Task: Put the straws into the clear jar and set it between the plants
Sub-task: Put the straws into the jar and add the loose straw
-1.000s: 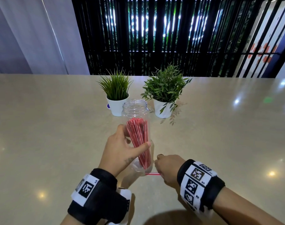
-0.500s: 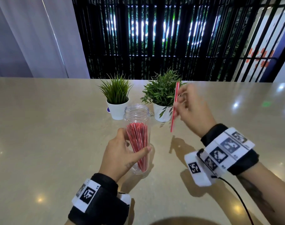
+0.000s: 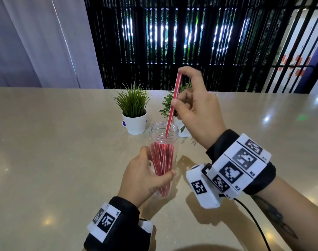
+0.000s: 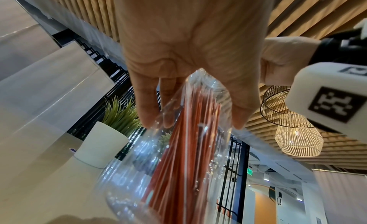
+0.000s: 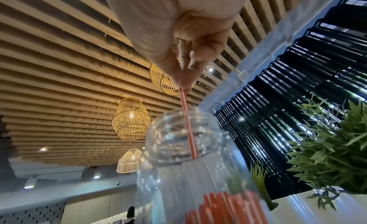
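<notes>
A clear plastic jar (image 3: 163,134) stands upright on the table, holding a bundle of several red straws (image 3: 161,160). My left hand (image 3: 142,178) grips the jar's lower body, fingers and thumb wrapped round it (image 4: 190,101). My right hand (image 3: 192,102) is raised above the jar and pinches one red-and-white striped straw (image 3: 173,104) near its top. That straw's lower end is inside the jar mouth (image 5: 190,136). Two potted plants stand just behind the jar: a grassy one (image 3: 133,109) at left and a leafy one (image 3: 170,104) partly hidden by my right hand.
The beige table (image 3: 55,151) stretches wide on both sides. A black slatted screen (image 3: 190,42) and a pale curtain (image 3: 37,42) rise behind its far edge. A cable (image 3: 254,221) trails from my right wrist band.
My right hand picked a straw off the table beside the jar, lifted it upright, and moved it over the jar; its lower end now sits in the jar mouth. The left hand kept its hold.
</notes>
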### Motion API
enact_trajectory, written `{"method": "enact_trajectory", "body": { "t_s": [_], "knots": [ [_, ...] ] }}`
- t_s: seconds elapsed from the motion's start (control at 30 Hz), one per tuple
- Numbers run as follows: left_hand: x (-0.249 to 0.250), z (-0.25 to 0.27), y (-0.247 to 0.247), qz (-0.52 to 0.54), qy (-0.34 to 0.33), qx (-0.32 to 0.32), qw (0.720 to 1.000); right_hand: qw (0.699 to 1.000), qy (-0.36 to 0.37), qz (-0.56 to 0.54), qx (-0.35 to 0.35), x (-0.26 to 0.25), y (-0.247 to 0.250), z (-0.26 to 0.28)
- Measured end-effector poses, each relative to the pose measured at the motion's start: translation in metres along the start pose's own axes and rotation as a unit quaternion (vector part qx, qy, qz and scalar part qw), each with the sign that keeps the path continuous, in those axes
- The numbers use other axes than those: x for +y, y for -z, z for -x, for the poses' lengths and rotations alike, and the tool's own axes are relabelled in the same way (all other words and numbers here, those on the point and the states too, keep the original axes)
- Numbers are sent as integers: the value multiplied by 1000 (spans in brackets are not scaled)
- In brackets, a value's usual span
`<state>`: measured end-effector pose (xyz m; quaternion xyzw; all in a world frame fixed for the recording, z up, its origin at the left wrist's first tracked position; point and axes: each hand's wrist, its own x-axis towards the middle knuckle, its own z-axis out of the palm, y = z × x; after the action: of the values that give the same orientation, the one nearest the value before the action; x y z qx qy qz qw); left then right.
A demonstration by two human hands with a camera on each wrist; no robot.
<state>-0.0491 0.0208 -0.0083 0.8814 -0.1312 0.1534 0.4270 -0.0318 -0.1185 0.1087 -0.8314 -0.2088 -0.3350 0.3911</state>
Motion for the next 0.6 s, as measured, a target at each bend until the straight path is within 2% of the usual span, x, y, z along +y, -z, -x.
{"method": "enact_trajectory", "body": {
  "t_s": [0.37, 0.6],
  "knots": [
    [4, -1, -2, -1, -4, 10, 1000, 996, 3, 46, -79, 10, -12, 18],
    [5, -2, -3, -5, -11, 15, 1000, 997, 22, 51, -47, 6, -6, 17]
  ]
}}
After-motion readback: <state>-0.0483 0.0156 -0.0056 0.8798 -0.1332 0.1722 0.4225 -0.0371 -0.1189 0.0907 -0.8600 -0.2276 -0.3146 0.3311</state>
